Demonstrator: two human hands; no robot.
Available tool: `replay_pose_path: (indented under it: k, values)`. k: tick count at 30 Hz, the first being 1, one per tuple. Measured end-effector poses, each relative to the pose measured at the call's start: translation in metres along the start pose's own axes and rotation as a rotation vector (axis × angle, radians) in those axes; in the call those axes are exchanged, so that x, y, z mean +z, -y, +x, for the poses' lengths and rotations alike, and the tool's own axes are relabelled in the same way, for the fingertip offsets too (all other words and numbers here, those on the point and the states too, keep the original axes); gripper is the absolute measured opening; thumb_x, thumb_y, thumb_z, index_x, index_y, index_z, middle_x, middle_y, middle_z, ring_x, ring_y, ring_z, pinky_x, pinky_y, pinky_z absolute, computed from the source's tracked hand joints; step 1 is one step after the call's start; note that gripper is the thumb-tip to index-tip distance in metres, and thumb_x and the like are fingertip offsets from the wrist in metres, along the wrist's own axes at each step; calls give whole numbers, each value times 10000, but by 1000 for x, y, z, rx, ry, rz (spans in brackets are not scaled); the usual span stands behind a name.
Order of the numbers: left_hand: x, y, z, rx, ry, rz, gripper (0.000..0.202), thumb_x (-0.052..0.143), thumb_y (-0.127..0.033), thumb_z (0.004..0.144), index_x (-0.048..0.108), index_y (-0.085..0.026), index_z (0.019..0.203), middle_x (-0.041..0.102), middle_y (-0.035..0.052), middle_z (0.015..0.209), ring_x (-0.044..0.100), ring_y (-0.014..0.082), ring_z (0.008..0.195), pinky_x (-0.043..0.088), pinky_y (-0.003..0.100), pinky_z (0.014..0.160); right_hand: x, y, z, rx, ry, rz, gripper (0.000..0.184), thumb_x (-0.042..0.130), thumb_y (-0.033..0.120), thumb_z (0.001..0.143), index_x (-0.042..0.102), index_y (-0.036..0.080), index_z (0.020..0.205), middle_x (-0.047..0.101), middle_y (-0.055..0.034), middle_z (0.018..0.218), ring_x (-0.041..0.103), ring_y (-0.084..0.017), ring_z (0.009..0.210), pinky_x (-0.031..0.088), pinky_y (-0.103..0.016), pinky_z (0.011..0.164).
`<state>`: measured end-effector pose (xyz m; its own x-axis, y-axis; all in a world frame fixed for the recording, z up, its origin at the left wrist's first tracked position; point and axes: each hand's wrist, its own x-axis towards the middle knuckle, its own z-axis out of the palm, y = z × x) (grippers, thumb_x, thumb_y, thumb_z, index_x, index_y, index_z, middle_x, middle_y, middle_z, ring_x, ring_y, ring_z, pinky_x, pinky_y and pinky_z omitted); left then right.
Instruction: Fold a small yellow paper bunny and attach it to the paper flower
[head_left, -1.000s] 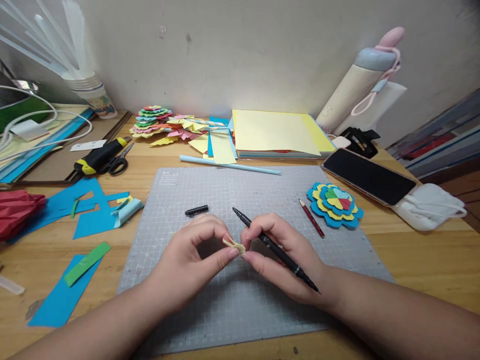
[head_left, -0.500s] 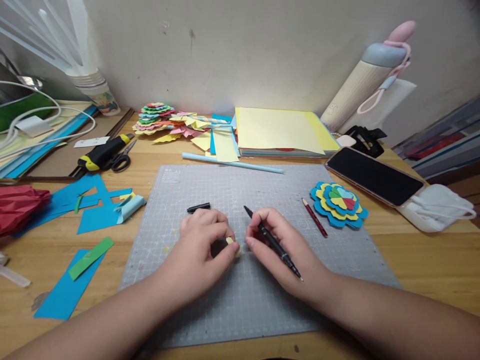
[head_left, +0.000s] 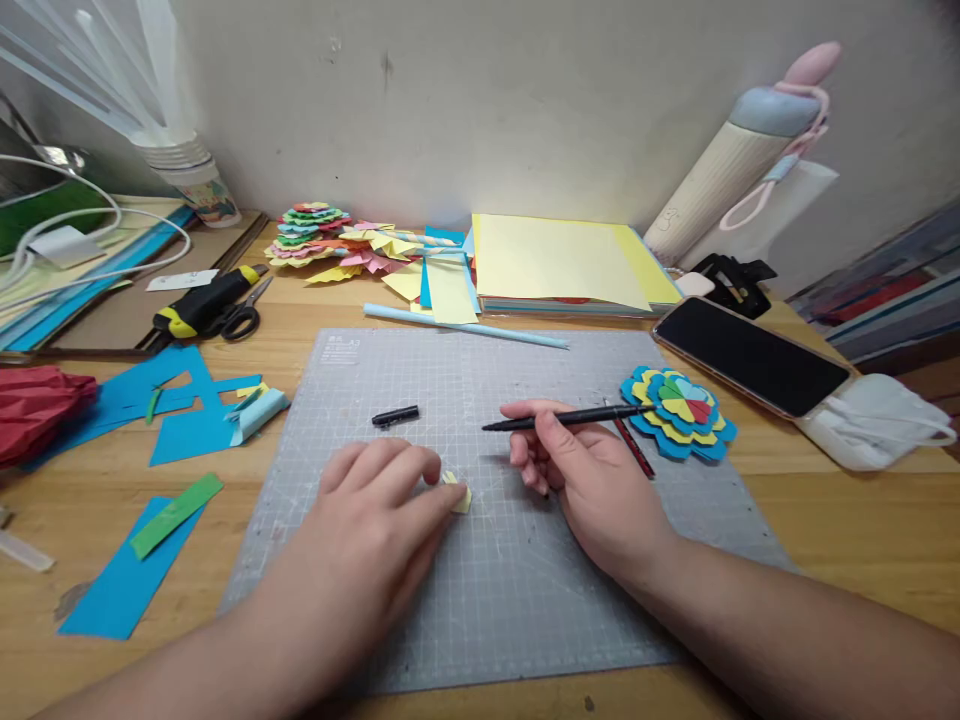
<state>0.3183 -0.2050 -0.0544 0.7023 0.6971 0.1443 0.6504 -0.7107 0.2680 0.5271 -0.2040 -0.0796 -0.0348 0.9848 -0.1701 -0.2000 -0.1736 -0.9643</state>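
Observation:
My right hand grips a black marker pen between thumb and fingers, its uncapped tip pointing left above the cutting mat. My left hand rests on the mat with curled fingers, thumb and forefinger closed on a small pale-yellow paper piece, partly hidden by the thumb. A black pen cap lies on the mat just beyond the left fingers. Behind the right hand is a dark red pencil, partly covered. A layered paper flower in blue, yellow, green and red lies to its right.
Both hands work over a grey cutting mat. Blue paper strips, scissors and a black-yellow tool lie left. A rolled blue paper stick and paper stack lie behind; a phone is right.
The pen has swung from a steep slant to nearly level in my right hand, its tip still leftward. My left hand has shifted slightly left and nearer me, showing more of the yellow paper.

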Motion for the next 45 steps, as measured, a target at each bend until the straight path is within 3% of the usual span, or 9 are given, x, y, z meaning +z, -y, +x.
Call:
replay_pose_path:
  k: [4, 8, 12, 15, 19, 28, 33, 37, 45]
  values:
    - [4, -11, -5, 36, 18, 72, 199, 477, -229, 937, 646, -232, 1042, 625, 36, 937, 522, 244, 879, 332, 402, 784, 1, -1, 1, 32, -1, 71, 317, 553, 478, 904, 659, 186, 966, 642, -23, 747, 547, -113, 604, 370, -227, 489]
    - [9, -10, -5, 31, 79, 64, 210, 443, -245, 958, 645, -214, 1005, 627, 29, 930, 529, 237, 866, 333, 402, 783, 1, -3, -1, -13, 40, -61, 237, 544, 397, 924, 659, 195, 974, 675, -32, 791, 574, -120, 639, 402, -234, 512]
    - [9, 0, -6, 17, 135, 21, 246, 443, -272, 966, 609, -265, 1146, 592, 29, 950, 498, 239, 896, 323, 399, 786, 0, -2, -9, -103, 162, -247, 170, 515, 299, 952, 626, 245, 1069, 703, -30, 954, 642, -156, 849, 493, -303, 719]
    - [9, 8, -6, -1, 154, -16, 233, 452, -294, 960, 624, -309, 1118, 539, 31, 919, 458, 235, 877, 309, 393, 774, -2, 3, -12, -297, 301, -503, 184, 467, 223, 971, 592, 267, 1098, 701, -13, 996, 631, -167, 959, 440, -368, 880]
    - [8, 17, -6, 14, 169, -87, 224, 471, -328, 955, 635, -361, 1103, 491, 15, 875, 430, 214, 839, 292, 367, 763, -3, 9, -9, -506, 415, -825, 208, 455, 153, 948, 600, 251, 1061, 701, -11, 926, 612, -179, 888, 376, -389, 832]
    - [6, 9, -13, 37, 78, 35, 291, 486, -302, 944, 585, -275, 1216, 535, 38, 911, 444, 244, 864, 294, 413, 781, -1, 15, -4, -516, 468, -1019, 156, 481, 162, 936, 612, 221, 998, 688, -10, 859, 595, -180, 843, 285, -387, 782]
    - [8, 6, -9, -54, 124, -10, 242, 428, -322, 968, 654, -278, 1043, 528, 40, 891, 440, 239, 854, 322, 410, 757, 0, 11, -6, -462, 418, -955, 142, 478, 192, 958, 608, 246, 970, 711, -4, 891, 612, -185, 849, 308, -404, 812]
    - [9, 11, -2, -92, 136, -100, 292, 410, -341, 977, 669, -261, 868, 512, 31, 881, 435, 230, 871, 321, 412, 765, -2, 0, -10, -463, 286, -687, 226, 465, 241, 979, 585, 303, 1161, 709, -16, 994, 611, -202, 948, 377, -419, 867]
    - [9, 14, -9, -46, 91, -126, 238, 466, -281, 944, 641, -335, 1096, 502, 26, 873, 438, 229, 852, 302, 401, 733, 3, 3, -2, 113, 52, 135, 298, 556, 454, 919, 699, 216, 1028, 696, -44, 787, 572, -127, 664, 469, -253, 605]
